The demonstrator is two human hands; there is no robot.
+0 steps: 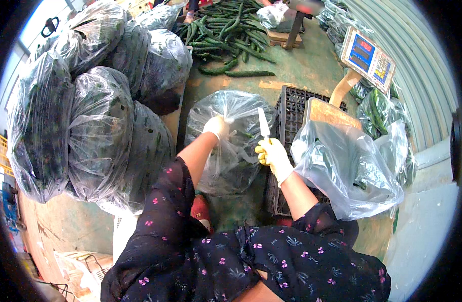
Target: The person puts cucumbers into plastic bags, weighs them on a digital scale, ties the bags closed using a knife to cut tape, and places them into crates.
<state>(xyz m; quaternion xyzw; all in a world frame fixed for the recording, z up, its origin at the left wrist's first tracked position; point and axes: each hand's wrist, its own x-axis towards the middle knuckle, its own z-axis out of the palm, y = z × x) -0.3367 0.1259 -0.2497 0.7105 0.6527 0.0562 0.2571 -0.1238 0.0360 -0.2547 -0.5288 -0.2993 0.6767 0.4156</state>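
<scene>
A filled clear plastic bag [238, 173] stands on the floor before me, with dark green produce dimly visible through it. My left hand [216, 127], in a white glove, grips the gathered neck of this bag. In a glove with yellow fingers, my right hand [273, 156] holds a knife [264, 122] by its handle, the pale blade pointing up and away from me. The blade is over the right side of the bag. My left fingertips are partly hidden by the plastic.
Filled plastic bags [100, 132] are stacked at left. Loose cucumbers [231, 34] lie in a heap ahead. At right stand a black plastic crate [287, 109], a digital scale [367, 58] and an open plastic bag [348, 166]. Another person's foot [189, 17] shows beyond.
</scene>
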